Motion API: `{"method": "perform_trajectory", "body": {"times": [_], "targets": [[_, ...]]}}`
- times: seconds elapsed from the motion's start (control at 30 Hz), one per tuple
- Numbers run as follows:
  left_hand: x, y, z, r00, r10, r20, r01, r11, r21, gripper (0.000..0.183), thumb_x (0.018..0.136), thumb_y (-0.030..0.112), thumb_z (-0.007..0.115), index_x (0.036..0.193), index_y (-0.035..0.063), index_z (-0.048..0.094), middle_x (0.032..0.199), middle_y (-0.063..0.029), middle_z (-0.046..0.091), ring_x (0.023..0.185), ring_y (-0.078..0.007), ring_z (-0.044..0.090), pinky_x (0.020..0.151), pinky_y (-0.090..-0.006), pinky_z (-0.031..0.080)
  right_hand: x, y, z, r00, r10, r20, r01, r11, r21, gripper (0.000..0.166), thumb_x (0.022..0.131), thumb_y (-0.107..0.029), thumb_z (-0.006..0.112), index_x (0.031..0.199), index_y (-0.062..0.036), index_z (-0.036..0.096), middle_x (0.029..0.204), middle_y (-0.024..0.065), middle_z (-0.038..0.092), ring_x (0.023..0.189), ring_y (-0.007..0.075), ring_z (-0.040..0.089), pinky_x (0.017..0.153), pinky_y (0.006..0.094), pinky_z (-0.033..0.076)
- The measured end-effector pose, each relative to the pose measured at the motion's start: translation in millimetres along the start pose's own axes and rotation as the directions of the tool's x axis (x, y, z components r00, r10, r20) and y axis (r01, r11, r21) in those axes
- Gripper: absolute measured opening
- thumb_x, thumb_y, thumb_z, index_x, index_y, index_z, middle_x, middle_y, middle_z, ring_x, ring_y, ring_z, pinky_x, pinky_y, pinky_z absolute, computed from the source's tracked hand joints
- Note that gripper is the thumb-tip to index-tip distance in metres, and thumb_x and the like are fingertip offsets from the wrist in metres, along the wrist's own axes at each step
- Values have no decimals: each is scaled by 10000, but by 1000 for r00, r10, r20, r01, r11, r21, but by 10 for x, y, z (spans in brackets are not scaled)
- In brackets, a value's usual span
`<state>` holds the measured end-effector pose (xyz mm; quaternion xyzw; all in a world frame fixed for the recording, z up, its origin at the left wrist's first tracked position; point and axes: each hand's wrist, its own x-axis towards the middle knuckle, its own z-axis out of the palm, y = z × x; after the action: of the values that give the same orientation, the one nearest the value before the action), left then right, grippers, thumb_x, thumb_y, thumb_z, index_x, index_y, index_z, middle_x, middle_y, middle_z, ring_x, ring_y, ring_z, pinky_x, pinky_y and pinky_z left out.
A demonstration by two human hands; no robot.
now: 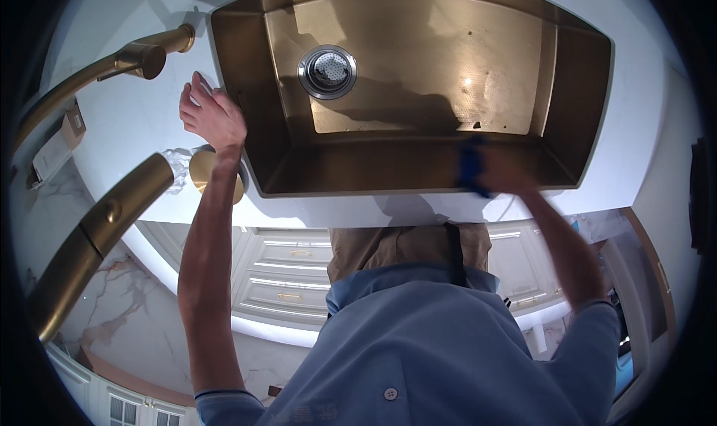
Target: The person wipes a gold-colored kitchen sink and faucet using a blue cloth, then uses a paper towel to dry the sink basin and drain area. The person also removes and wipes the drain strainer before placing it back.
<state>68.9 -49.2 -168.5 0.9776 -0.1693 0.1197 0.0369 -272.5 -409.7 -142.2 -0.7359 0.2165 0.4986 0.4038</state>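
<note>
A brass-coloured sink (414,61) lies before me, with a metal drain strainer (329,72) in its floor. My right hand (504,171), blurred, holds a dark blue cloth or sponge (473,165) at the sink's near wall, right of the middle. Just above the cloth, a small dark scrap (477,125) and smaller specks lie on the sink floor. My left hand (214,115) is at the sink's left rim, its fingers half curled and apart; no held object can be made out. Under the left wrist shows a round brass-coloured disc (201,171), partly hidden by my forearm.
A brass-coloured faucet (148,60) rises from the white countertop (151,106) at the left, its spout end (159,171) near my left forearm. Crumpled clear plastic (178,168) lies beside the disc. A small box (73,124) is at the far left. White drawers (291,274) show below.
</note>
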Motion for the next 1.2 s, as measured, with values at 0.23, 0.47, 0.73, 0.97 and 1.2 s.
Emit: {"method": "perform_trajectory", "body": {"times": [0.23, 0.47, 0.73, 0.97, 1.2], "targets": [[5, 65, 43, 1000, -18, 1, 18, 1000, -12, 475, 910, 274, 396, 1360, 125, 423, 1325, -179, 390, 1206, -363, 360, 979, -517, 280, -316, 961, -267, 965, -2, -261, -2, 1000, -17, 267, 747, -106, 638, 1010, -60, 623, 825, 148, 641, 790, 289, 631, 709, 400, 502], [7, -28, 54, 1000, -11, -27, 11, 1000, 20, 477, 916, 303, 396, 1364, 145, 434, 1319, -164, 406, 1190, -365, 386, 969, -524, 301, 1850, -2070, 1344, 822, -568, 27, 569, 821, -39, 233, 735, -200, 601, 748, 22, 672, 776, 228, 648, 766, 359, 652, 683, 449, 517], [-47, -66, 30, 1000, -15, 9, 14, 1000, 23, 477, 944, 347, 356, 1376, 155, 420, 1346, -164, 385, 1207, -357, 369, 981, -530, 292, 1787, -1538, 1046, 949, -302, 91, 314, 935, -166, 361, 803, -343, 665, 984, -33, 624, 939, 194, 676, 894, 358, 653, 789, 441, 523], [15, 61, 32, 1000, 16, -27, -15, 999, 33, 471, 937, 330, 381, 1374, 158, 425, 1334, -158, 406, 1198, -359, 387, 965, -530, 318, 944, 468, 184, 883, -323, -341, 84, 823, -562, 405, 768, -123, 638, 1160, -56, 557, 1104, 181, 550, 1047, 350, 548, 898, 414, 476], [-35, -84, 56, 999, 8, -33, -4, 994, 107, 466, 940, 352, 379, 1374, 195, 436, 1337, -127, 428, 1196, -344, 410, 946, -531, 346, 143, 92, -1094, 671, -511, -536, 298, 849, -436, 527, 643, 22, 648, 1151, -75, 547, 1093, 161, 555, 1042, 365, 546, 907, 405, 484]]}}
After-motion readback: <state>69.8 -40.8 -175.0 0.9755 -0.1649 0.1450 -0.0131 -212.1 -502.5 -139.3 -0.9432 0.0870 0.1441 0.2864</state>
